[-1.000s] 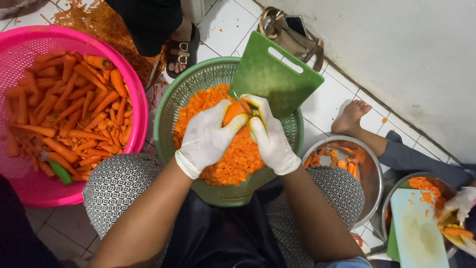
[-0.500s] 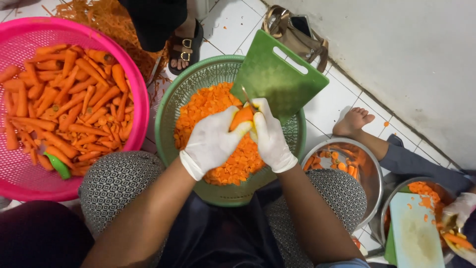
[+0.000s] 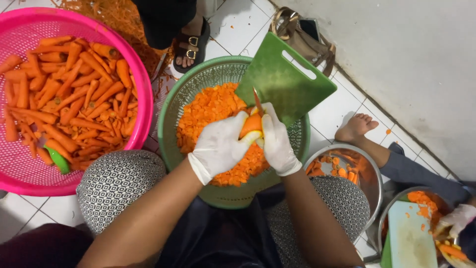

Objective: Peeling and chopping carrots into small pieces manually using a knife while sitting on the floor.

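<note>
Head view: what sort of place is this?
Probably an informal food-prep spot on a tiled floor: people sit low by a pink basket of whole carrots and a green basket of sliced carrot.

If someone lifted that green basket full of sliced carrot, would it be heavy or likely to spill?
Probably fairly heavy: the green basket holds a deep heap of carrot slices. The slices are small and loose, so tilting would likely send them sliding to one side. The green cutting board leans on the rim and would probably slip off. The mesh walls may flex somewhat.
</note>
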